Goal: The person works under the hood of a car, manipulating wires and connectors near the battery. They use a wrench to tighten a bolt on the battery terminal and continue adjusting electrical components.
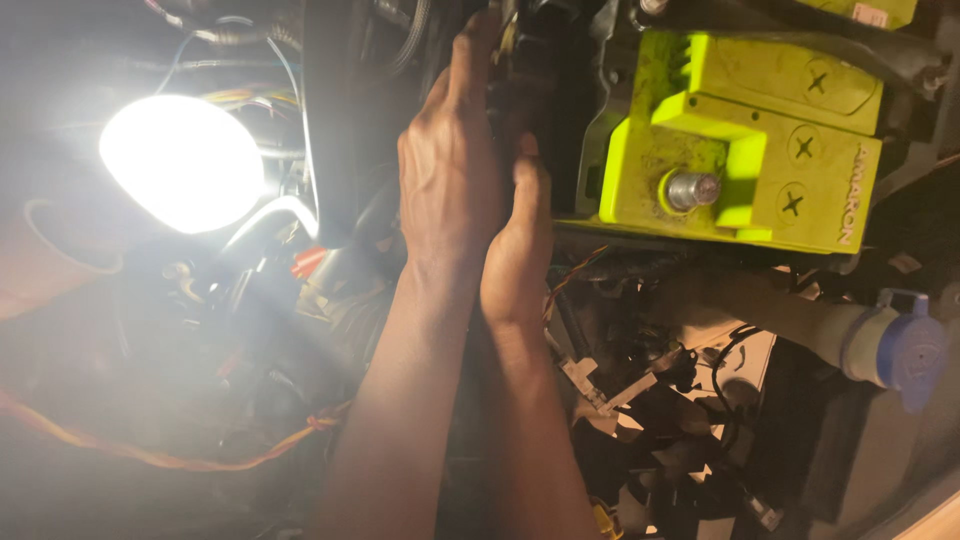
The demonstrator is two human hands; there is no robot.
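Both my hands reach up into a dark engine bay. My left hand lies flat with fingers stretched toward a black part at the top centre, its fingertips touching it. My right hand presses beside it, thumb up against the same black part. What the fingers hold is hidden in the shadow. Just to the right sits a yellow-green battery cover with cross marks and a metal terminal post.
A bright work lamp glares at the left. Orange wires run along the lower left. A pale hose with a blue cap lies at the right, above black brackets and cables.
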